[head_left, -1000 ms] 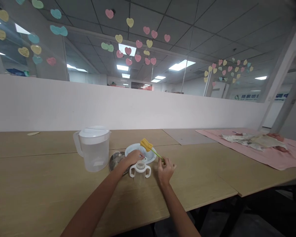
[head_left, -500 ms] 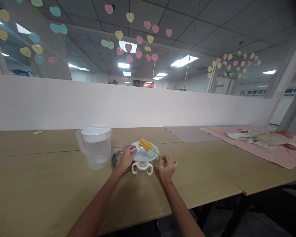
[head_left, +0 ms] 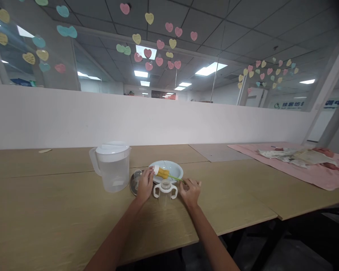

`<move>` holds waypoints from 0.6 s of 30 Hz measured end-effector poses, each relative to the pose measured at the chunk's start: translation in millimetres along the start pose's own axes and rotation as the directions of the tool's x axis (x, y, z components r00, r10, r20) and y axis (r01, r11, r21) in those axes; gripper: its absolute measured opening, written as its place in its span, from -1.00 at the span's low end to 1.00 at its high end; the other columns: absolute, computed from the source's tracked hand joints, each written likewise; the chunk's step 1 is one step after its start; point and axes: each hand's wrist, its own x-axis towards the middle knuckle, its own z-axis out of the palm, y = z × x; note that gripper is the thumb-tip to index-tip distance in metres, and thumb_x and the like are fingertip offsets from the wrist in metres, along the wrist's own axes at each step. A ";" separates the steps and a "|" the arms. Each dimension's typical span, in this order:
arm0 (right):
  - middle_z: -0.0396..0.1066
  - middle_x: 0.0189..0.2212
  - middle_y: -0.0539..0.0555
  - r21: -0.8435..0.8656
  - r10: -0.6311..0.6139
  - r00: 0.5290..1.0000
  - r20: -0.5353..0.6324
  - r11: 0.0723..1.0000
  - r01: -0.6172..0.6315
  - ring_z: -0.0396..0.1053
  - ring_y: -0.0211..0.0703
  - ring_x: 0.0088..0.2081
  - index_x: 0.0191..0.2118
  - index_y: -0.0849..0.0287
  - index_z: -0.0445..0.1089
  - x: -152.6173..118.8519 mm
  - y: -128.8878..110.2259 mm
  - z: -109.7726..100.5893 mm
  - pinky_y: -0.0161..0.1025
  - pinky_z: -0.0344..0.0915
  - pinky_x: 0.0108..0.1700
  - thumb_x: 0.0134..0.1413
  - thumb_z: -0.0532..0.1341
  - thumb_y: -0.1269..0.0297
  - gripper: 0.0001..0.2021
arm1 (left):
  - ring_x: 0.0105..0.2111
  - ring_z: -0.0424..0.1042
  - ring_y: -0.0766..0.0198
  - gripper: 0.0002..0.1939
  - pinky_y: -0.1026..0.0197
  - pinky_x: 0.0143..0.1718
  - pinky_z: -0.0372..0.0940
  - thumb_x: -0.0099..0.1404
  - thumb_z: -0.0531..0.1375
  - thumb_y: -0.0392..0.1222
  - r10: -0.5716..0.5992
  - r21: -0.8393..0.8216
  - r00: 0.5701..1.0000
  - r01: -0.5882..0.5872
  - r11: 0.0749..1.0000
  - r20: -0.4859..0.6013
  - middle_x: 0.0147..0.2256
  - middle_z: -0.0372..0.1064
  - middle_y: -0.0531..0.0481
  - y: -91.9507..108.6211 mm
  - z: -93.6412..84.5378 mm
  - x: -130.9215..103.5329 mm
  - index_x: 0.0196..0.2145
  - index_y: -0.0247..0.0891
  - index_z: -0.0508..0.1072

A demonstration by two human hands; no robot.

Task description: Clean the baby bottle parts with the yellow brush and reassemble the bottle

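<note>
My left hand (head_left: 145, 184) is closed around a small white bottle collar (head_left: 156, 170). The yellow sponge head (head_left: 162, 173) of a bottle brush meets that collar, its tip at or inside the opening; I cannot tell which. My right hand (head_left: 190, 191) grips the brush by its thin green handle (head_left: 174, 177). Both hands are above a pale blue-white bowl (head_left: 177, 168). In front of the bowl stands a clear baby bottle (head_left: 165, 192) with two white handles and an open top. Partly behind my left hand is a round metal dish (head_left: 133, 187) with a clear dome-shaped piece (head_left: 138, 174) in it.
A lidded translucent pitcher (head_left: 115, 169) with liquid in it stands left of the dish. A pink cloth (head_left: 307, 177) with a doll-like figure in light clothing (head_left: 302, 156) covers the right end of the table. A low white wall (head_left: 158, 120) runs behind.
The brush's sponge head has come down and left to the white collar, where before it was raised apart over the bowl. The view has shifted slightly.
</note>
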 end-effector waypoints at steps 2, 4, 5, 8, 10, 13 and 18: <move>0.36 -0.55 0.00 0.024 -0.011 1.000 0.007 1.000 0.010 0.25 -0.22 -0.44 -0.49 0.17 0.38 -0.7 0.0 -1.0 -0.23 -0.03 -0.25 0.03 0.11 0.27 -0.82 | -0.04 0.34 0.14 -0.70 0.06 0.02 0.21 0.32 -0.07 -0.09 -0.012 -0.011 1.000 0.012 1.000 -0.004 -0.09 0.39 -0.15 -3.4 -0.5 -0.8 -0.23 -0.26 0.38; 0.35 -0.56 0.00 0.044 -0.005 1.000 0.001 0.999 0.005 0.25 -0.21 -0.43 -0.49 0.17 0.37 -1.3 0.8 -1.8 -0.23 -0.03 -0.26 0.02 0.10 0.26 -0.83 | -0.05 0.36 0.16 -0.72 0.07 0.00 0.23 0.31 -0.05 -0.09 -0.026 -0.030 0.999 0.027 0.999 0.030 -0.10 0.39 -0.14 -5.6 0.3 -1.9 -0.21 -0.25 0.36; 0.35 -0.56 0.00 0.050 0.004 1.000 -0.006 0.999 -0.004 0.24 -0.21 -0.44 -0.49 0.17 0.36 -1.5 1.5 -2.0 -0.23 -0.03 -0.26 0.02 0.10 0.26 -0.83 | -0.08 0.38 0.17 -0.73 0.07 -0.01 0.25 0.31 -0.05 -0.09 -0.035 -0.044 0.998 0.038 0.998 0.054 -0.11 0.40 -0.13 -5.9 1.0 -2.6 -0.19 -0.24 0.35; 0.34 -0.57 -0.01 0.061 0.045 0.999 -0.026 0.997 -0.043 0.22 -0.20 -0.47 -0.48 0.17 0.35 -2.0 3.7 -1.8 -0.23 -0.03 -0.26 0.03 0.09 0.25 -0.83 | -0.12 0.40 0.18 -0.71 0.09 -0.06 0.29 0.31 -0.02 -0.08 -0.054 -0.083 0.994 0.062 0.995 0.099 -0.11 0.40 -0.13 -4.2 2.6 -4.5 -0.10 -0.24 0.30; 0.34 -0.57 -0.01 0.074 0.059 0.998 -0.030 0.996 -0.056 0.22 -0.20 -0.47 -0.48 0.17 0.34 -2.1 4.2 -1.2 -0.22 -0.02 -0.26 0.02 0.09 0.25 -0.83 | -0.10 0.40 0.18 -0.67 0.10 -0.06 0.29 0.30 -0.01 -0.08 -0.053 -0.094 0.993 0.062 0.994 0.103 -0.07 0.37 -0.16 -2.5 2.3 -5.1 -0.03 -0.26 0.27; 0.34 -0.56 -0.01 0.101 0.052 0.998 -0.017 0.994 -0.050 0.22 -0.20 -0.47 -0.48 0.17 0.34 -2.0 3.6 -0.6 -0.23 -0.02 -0.27 0.02 0.09 0.25 -0.84 | -0.06 0.37 0.19 -0.62 0.11 -0.02 0.27 0.31 0.00 -0.09 -0.037 -0.088 0.994 0.046 0.995 0.100 -0.01 0.33 -0.16 -2.2 0.8 -4.9 0.03 -0.26 0.26; 0.35 -0.56 -0.02 0.138 0.077 0.997 -0.006 0.988 -0.076 0.24 -0.20 -0.46 -0.48 0.17 0.34 -2.0 3.0 -1.2 -0.23 -0.01 -0.26 0.02 0.10 0.24 -0.83 | -0.09 0.36 0.20 -0.60 0.13 -0.03 0.26 0.28 0.06 -0.05 -0.028 -0.055 0.993 0.035 0.998 0.115 -0.03 0.33 -0.11 -5.3 0.4 -3.9 0.04 -0.19 0.31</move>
